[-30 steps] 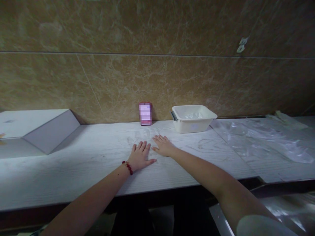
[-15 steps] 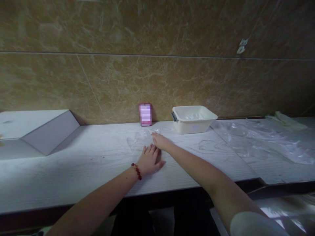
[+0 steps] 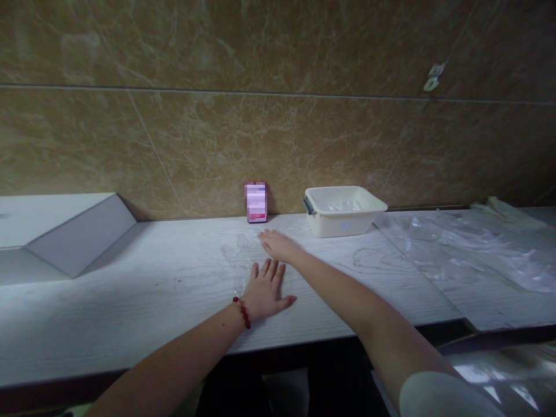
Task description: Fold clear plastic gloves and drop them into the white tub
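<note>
brown marbled wall tiles [image 3: 278, 133] behind a pale wood-grain counter [image 3: 130, 289], dim light

left hand [image 3: 266, 292]: palm down, flat, fingers spread a little, pressing on the near end of a clear plastic film [image 3: 238, 255] that lies on the counter. red bead bracelet [image 3: 242, 311] at the wrist. nothing gripped

right hand [image 3: 278, 244]: at 12 to 1 o'clock from the left hand, palm down, fingers extended and loosely together, lying on the far end of the same film. nothing gripped; fingertips point toward 10 o'clock

film is thin and hard to trace; visible wrinkled part sits at 10 to 11 o'clock from the left hand and at 8 to 9 o'clock from the right hand, running under both. exact edges cannot be told

pink card [image 3: 256, 201] leans upright against the wall at 12 o'clock from the right hand, apart from it. cream plastic tub [image 3: 343, 209] with a dark side handle at 1 to 2 o'clock from the right hand, near the wall. large clear plastic sheet [image 3: 469, 249] covers the counter at 3 o'clock, well apart. white angled box [image 3: 65, 231] at 9 o'clock, well apart
</note>
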